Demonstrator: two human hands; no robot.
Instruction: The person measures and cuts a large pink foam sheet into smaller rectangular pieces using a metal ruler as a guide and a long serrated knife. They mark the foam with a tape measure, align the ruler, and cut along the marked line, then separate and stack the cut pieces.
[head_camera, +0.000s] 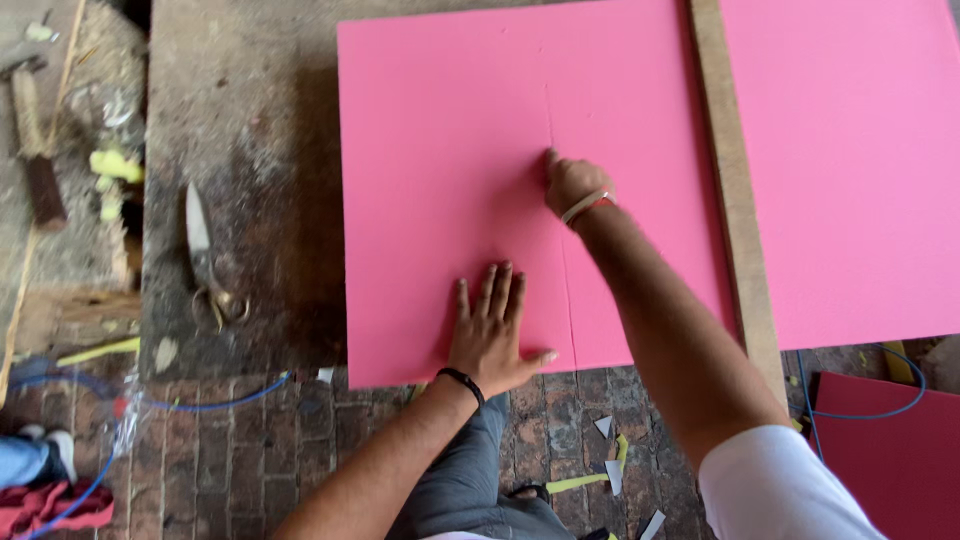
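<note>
A large pink foam sheet (440, 180) lies on a worn stone slab. My left hand (490, 330) presses flat on the sheet near its front edge, fingers spread. My right hand (572, 183) is further up the sheet, fingers closed at the top of a thin line that runs down the sheet to the front edge. Whatever it grips is too small to make out. A long wooden straightedge (735, 190) lies over the sheet to the right of my right arm.
Large metal scissors (205, 255) rest on the stone slab (240, 120) to the left. A hammer (35, 140) lies at far left. A blue cable (200, 405) and foam scraps are on the brick floor. A dark red sheet (890, 450) sits at bottom right.
</note>
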